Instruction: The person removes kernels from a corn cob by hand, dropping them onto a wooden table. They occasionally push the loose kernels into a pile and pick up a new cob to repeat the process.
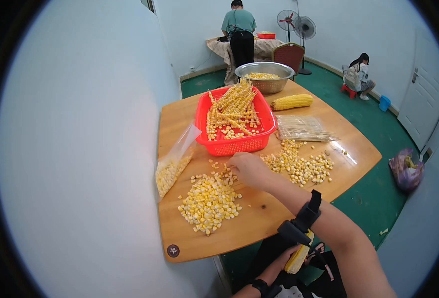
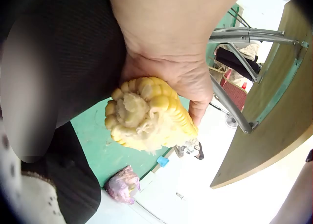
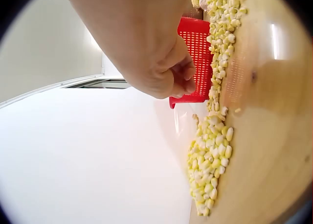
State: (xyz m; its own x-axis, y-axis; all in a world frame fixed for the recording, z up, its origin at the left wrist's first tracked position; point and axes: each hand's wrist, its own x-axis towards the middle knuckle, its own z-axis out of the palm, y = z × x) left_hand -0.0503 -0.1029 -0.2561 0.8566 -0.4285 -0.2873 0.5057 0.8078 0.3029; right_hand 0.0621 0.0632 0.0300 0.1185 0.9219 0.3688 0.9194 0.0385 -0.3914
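Note:
Below the table's near edge, my left hand [image 1: 283,258] grips a yellow corn cob [image 1: 299,254]. The left wrist view shows the cob's pale, rough end [image 2: 134,111] facing the camera, with the hand [image 2: 171,75] wrapped behind it. Over the table my right hand [image 1: 251,170] hovers just in front of the red basket [image 1: 236,145], above the upper edge of a pile of loose kernels [image 1: 209,203]. Its fingers [image 3: 185,82] are curled inward in the right wrist view, and nothing shows between them. The basket holds stripped cobs and kernels.
A plastic bag of kernels [image 1: 168,174] lies at the left, a second kernel pile [image 1: 308,166] at the right. Behind are packed skewers [image 1: 301,129], a whole cob [image 1: 292,102] and a metal bowl [image 1: 274,85]. One person stands at a far table; another sits at the right.

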